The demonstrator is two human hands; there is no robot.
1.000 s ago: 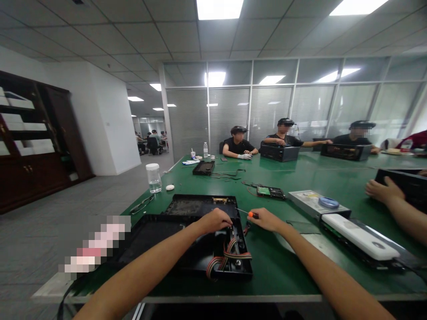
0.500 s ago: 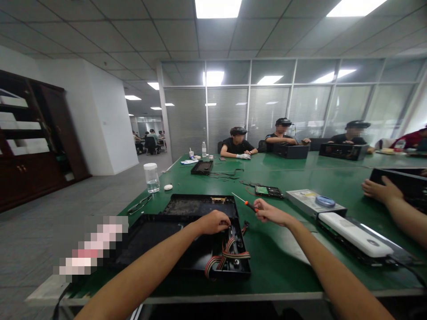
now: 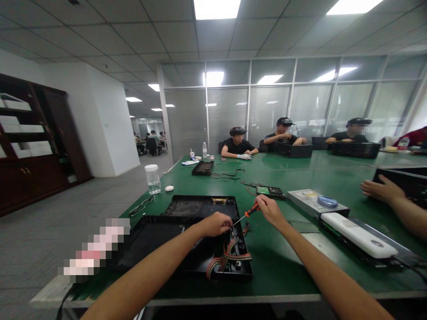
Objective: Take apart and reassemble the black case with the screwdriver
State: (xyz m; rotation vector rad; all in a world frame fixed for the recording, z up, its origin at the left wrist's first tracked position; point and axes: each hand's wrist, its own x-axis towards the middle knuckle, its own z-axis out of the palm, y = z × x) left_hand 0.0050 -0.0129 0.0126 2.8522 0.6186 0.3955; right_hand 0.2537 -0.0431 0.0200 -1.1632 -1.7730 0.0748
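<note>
A screwdriver (image 3: 248, 214) with an orange-and-black handle is gripped in my right hand (image 3: 269, 210). Its thin shaft slants down to the left, and the tip ends close to the fingertips of my left hand (image 3: 217, 224). Those left fingers are pinched together over the right part of a black metal case (image 3: 150, 240), which lies with its inside facing up; whatever they hold is too small or hidden to name. Striped ribbon cables (image 3: 230, 257) curl along the case's right side. A second black panel (image 3: 196, 208) with a brass-coloured part lies just behind.
At right are a metal drive box (image 3: 308, 202) with a blue round item on it, and a long white device (image 3: 358, 234). A co-worker's hand (image 3: 383, 189) rests by a black case. A clear jar (image 3: 153, 180) and glasses (image 3: 140, 206) stand left. Other people sit across the green table.
My right hand has turned the screwdriver from pointing up and away to pointing down-left, its tip now at my left fingers. My left hand stays pinched in place.
</note>
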